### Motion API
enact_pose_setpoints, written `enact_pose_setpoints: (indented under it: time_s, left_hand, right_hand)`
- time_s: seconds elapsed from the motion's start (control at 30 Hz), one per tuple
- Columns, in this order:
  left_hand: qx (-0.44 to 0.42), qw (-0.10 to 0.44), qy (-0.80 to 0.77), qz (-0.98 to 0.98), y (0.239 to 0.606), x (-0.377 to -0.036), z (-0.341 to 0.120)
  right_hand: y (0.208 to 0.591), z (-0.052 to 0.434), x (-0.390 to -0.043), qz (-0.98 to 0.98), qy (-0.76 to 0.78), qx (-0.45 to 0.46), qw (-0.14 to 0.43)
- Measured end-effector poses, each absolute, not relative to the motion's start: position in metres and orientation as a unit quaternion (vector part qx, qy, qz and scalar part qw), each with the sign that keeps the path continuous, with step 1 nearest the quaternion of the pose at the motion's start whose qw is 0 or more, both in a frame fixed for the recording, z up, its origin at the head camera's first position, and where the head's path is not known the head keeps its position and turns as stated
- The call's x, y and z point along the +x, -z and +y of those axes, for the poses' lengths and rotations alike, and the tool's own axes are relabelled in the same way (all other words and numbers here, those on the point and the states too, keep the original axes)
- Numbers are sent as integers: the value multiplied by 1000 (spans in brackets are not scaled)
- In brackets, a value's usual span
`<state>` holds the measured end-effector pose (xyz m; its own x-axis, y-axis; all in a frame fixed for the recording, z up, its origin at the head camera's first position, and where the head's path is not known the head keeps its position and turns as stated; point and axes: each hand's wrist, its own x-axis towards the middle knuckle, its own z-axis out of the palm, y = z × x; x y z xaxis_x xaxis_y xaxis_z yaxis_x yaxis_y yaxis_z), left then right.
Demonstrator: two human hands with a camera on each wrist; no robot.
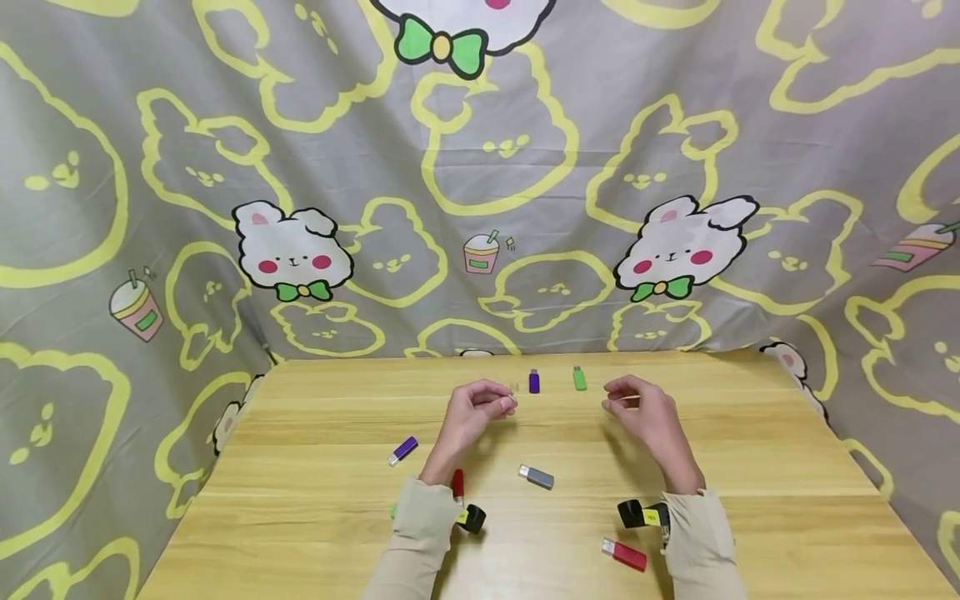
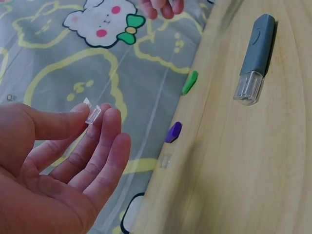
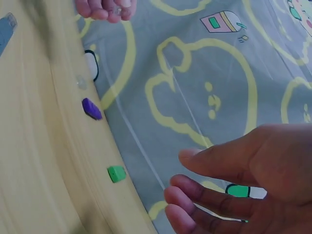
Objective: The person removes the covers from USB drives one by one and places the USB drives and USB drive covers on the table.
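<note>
Head view: a wooden table point(image 1: 315, 500) stands against a grey cloth backdrop point(image 1: 480, 167) printed with yellow bear outlines and white rabbits. Toward the left edge lies a purple USB stick point(image 1: 402, 450) with a clear cap. Next comes the left hand point(image 1: 475, 410), raised above the table's middle, thumb and forefinger pinching a small clear cap point(image 2: 92, 114); the left wrist view shows this cap plainly, held at the fingertips with the other fingers loosely straight beneath it. Beside the left forearm lies a red stick point(image 1: 457, 483), partly hidden by the sleeve. A grey USB stick point(image 1: 536, 477) with a clear cap lies between the two forearms, near the table's centre. Near the back edge stand a purple stick point(image 1: 534, 382) and, to its right, a green stick point(image 1: 579, 378), both on end; a second clear cap point(image 1: 514, 387) lies just left of the purple one. The right hand point(image 1: 647, 412) hovers right of centre, fingers relaxed and slightly spread, holding nothing, as the right wrist view confirms. Toward the front edge, beside the right sleeve, lies another red stick point(image 1: 624, 554).
</note>
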<state>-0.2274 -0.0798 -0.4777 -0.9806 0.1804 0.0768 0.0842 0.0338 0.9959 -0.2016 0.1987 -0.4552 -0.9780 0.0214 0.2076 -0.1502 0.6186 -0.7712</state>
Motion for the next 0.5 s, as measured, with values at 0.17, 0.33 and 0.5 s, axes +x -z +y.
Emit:
enact_pose_setpoints:
  time_s: [0.17, 0.33, 0.5]
  left_hand:
    - [104, 34, -654, 749, 481, -232, -62]
    - [113, 27, -608, 786, 476, -253, -37]
    - [113, 15, -568, 815, 475, -272, -19]
  right_hand:
    - [456, 208, -196, -896, -434, 23, 88]
    - [452, 223, -192, -899, -433, 13, 69]
    - [449, 239, -187, -901, -429, 8, 62]
